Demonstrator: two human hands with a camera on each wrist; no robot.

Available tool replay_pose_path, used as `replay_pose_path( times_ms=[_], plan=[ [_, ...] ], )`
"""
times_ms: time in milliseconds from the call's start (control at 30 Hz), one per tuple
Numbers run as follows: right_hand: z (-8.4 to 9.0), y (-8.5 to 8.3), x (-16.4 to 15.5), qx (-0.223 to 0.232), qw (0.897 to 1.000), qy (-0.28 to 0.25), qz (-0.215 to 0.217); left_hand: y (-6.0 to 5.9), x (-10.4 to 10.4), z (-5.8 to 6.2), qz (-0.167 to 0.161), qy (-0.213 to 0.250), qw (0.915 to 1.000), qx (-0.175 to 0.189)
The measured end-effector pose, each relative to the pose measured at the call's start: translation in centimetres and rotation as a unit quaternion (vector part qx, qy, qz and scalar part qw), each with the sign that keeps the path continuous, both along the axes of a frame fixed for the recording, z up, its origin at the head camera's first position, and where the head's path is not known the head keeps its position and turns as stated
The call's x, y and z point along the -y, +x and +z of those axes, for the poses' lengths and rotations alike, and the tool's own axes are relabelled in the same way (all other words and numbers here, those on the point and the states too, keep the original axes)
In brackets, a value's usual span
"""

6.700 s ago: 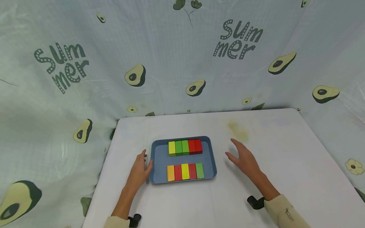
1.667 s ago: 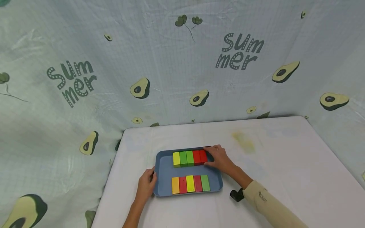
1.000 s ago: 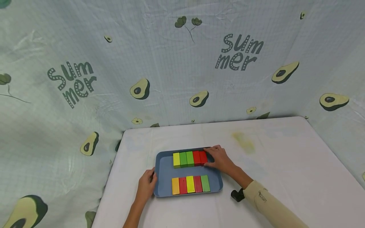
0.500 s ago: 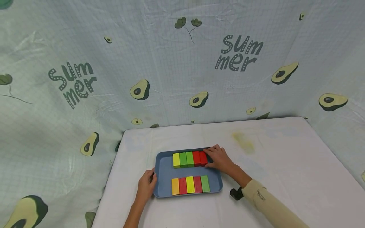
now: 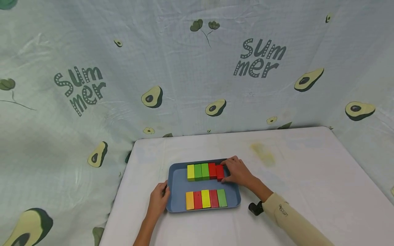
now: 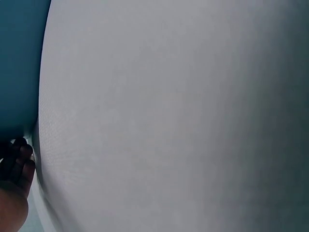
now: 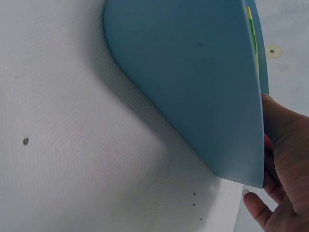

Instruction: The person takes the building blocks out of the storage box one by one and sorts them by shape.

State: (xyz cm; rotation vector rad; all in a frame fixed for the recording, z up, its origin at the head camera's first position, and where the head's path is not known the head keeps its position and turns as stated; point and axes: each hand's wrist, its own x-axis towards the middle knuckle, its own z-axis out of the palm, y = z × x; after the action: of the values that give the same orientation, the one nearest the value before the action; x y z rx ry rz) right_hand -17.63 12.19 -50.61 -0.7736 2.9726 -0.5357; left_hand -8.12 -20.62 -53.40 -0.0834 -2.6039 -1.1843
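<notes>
A blue-grey tray (image 5: pixel 177 188) holds two rows of coloured blocks. In the back row are a yellow block (image 5: pixel 191 173), two green blocks (image 5: pixel 201 172), a red block (image 5: pixel 212 171) and, at the right end, another red block (image 5: pixel 220 173). My right hand (image 5: pixel 239 172) pinches that end block, thumb at its near end and fingers at its far end; it sits slightly nearer me than its neighbour. My left hand (image 5: pixel 158 199) grips the tray's left rim. In the right wrist view the tray's wall (image 7: pixel 183 87) hides the pinched block almost wholly.
The front row has an orange block (image 5: pixel 189 200), a red block (image 5: pixel 197 200), a yellow block (image 5: pixel 205 199), a dark red block (image 5: pixel 213 198) and a green block (image 5: pixel 221 198). The tray lies on a white-covered table (image 5: pixel 286 167). A printed curtain (image 5: pixel 184 68) stands behind.
From hovering on both sides, my left hand has taken the tray's rim and my right hand the end red block. That block has just slid slightly towards me.
</notes>
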Motion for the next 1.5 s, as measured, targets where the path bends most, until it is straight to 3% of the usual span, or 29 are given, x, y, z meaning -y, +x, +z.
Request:
replay_pose_path(
  times_ms=[600, 1000, 1500],
  plan=[
    [0.7, 0.1, -1.0, 0.054, 0.995, -0.087, -0.005, -0.1, -0.1, 0.0, -0.004, -0.006, 0.9992, -0.039],
    [1.4, -0.2, -1.3, 0.071, 0.994, -0.080, -0.020, -0.1, -0.1, 0.3, 0.002, 0.005, 1.0000, 0.004],
    [2.0, 0.0, -2.7, 0.063, 0.991, -0.112, -0.031, 0.0, 0.3, 0.0, -0.001, 0.008, 0.9999, 0.007]
  ],
)
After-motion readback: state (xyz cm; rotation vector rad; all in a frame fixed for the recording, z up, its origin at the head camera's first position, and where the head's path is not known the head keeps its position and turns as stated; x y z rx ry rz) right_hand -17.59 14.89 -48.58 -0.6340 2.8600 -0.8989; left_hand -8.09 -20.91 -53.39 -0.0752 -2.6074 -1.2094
